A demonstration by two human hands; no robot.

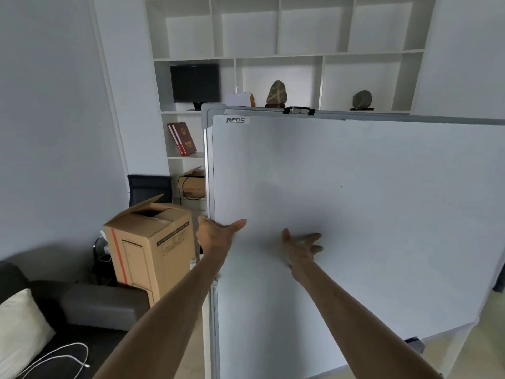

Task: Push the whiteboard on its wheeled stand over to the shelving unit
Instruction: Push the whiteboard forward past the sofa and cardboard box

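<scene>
Two bare forearms reach up from the near edge toward the whiteboard point(355, 201). The left hand point(216, 236) grips the board's left frame edge, fingers wrapped behind it and thumb lying on the white face, so it is closed on the frame. The right hand point(302, 246) is spread wide, fingers splayed, at or just short of the board's face to the right of the other; I cannot tell whether the palm touches. The board stands upright directly ahead of both hands, its long axis running left to right and its right end angled away. The shelving unit point(278, 54) stands straight behind it against the far wall, so the push goes forward, with the left hand steering. A cardboard box point(153, 244) just left of the frame could catch that corner.
</scene>
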